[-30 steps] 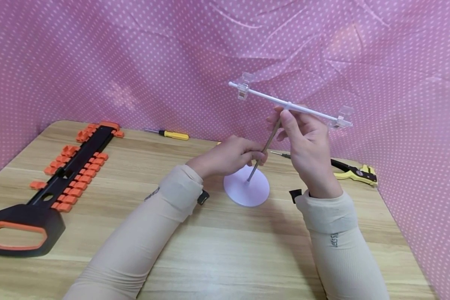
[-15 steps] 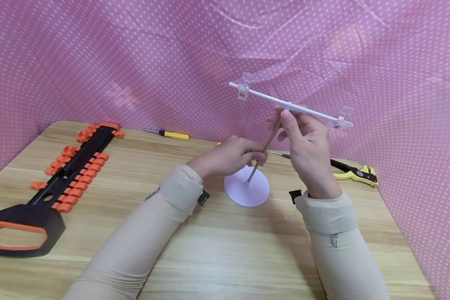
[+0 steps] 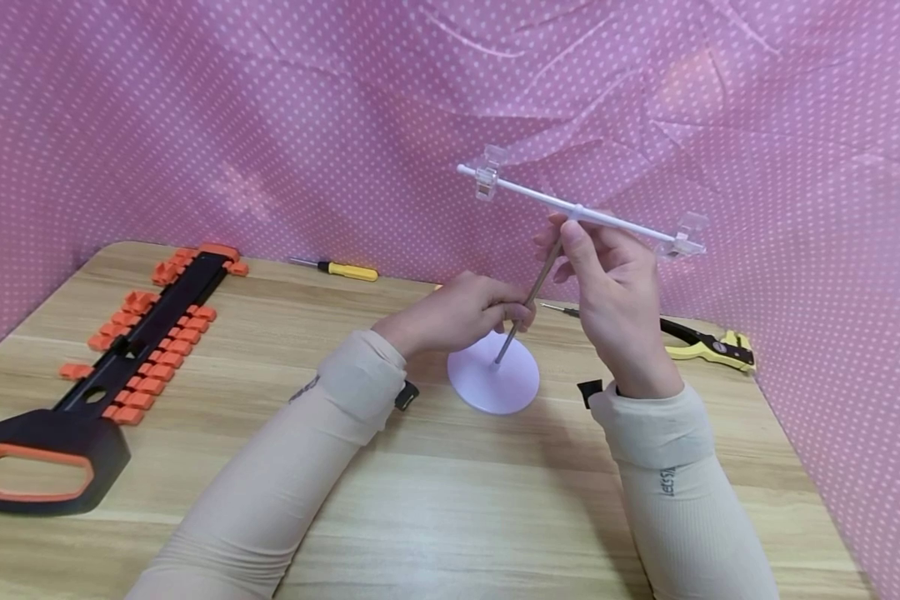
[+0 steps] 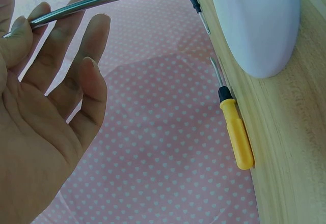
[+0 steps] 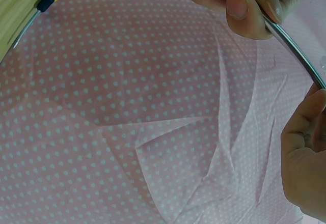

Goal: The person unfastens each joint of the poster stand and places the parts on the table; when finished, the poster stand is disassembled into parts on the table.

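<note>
In the head view a small stand has a round white base (image 3: 493,389), a thin metal rod (image 3: 547,271) and a white crossbar (image 3: 532,195). A clear plastic clip (image 3: 486,179) sits near the crossbar's left end, and another clip (image 3: 681,242) near its right. The rod leans up and to the right, away from the base. My left hand (image 3: 465,312) pinches the rod partway up; in the left wrist view its other fingers (image 4: 94,35) spread loosely. My right hand (image 3: 621,296) pinches the rod's top just under the crossbar, its thumb facing me.
A black rack (image 3: 176,287) with several orange clips lies along the left of the wooden table (image 3: 420,508). A yellow-handled screwdriver (image 3: 352,272) lies at the back edge. Yellow-and-black pliers (image 3: 720,348) lie back right. Pink dotted cloth (image 3: 390,108) surrounds the table.
</note>
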The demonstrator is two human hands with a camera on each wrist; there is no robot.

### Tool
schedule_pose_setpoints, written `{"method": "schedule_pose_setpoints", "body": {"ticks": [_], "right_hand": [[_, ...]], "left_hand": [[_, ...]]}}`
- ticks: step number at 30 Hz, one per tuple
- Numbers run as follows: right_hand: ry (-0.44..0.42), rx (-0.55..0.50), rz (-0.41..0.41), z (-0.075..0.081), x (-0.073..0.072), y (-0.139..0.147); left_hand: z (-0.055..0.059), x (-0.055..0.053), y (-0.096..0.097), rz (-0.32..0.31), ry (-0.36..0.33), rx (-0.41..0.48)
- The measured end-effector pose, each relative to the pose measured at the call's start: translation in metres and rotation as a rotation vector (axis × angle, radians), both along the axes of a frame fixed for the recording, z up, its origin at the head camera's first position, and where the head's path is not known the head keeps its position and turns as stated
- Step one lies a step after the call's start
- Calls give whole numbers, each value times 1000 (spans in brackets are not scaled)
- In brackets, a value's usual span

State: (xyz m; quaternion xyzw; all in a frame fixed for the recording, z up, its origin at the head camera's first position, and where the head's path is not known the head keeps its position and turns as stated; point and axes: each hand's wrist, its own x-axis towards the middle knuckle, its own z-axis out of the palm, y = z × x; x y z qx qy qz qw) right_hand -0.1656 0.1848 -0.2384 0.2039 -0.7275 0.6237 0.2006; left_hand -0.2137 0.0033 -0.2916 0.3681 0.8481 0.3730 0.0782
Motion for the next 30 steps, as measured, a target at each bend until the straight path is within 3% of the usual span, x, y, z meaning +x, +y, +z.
{"method": "schedule_pose_setpoints", "body": {"ticks": [30], "right_hand": [[4,13,-14,-1,-1,0]], "left_hand": [[0,1,0,2,-6,-5]]}}
